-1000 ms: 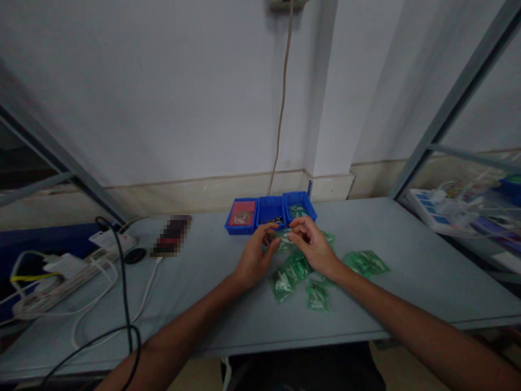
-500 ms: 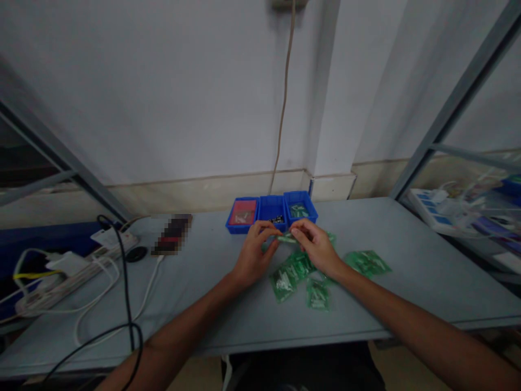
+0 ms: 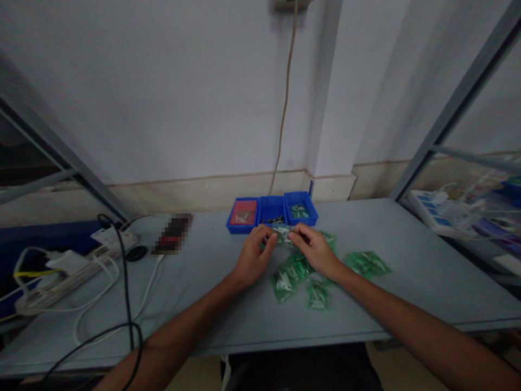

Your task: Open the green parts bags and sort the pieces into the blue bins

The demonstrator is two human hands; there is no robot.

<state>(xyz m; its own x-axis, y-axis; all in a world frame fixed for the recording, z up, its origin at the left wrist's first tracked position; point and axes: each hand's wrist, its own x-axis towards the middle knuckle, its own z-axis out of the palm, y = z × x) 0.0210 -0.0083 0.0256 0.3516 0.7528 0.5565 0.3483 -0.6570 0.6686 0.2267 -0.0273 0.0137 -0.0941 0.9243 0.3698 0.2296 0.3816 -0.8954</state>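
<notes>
Over the surface (image 3: 199, 304), toward its far edge, I see the green packet (image 3: 282, 237), seemingly lengthwise along that edge, 1 end pinched by the left hand (image 3: 252, 255), the other by the right hand's (image 3: 315, 248) fingers, neither hand nearer.

Between our fingers (image 3: 298, 240) we have one packet (image 3: 284, 237); just behind them stand three bins (image 3: 272, 205), before them more packets (image 3: 284, 283), far left a power strip (image 3: 71, 279).

Dim, flat light; small glints on green packets (image 3: 284, 282). Phone (image 3: 173, 233) pixelated. Detail soft, stretched beyond bench (image 3: 207, 239) right edge.
</notes>
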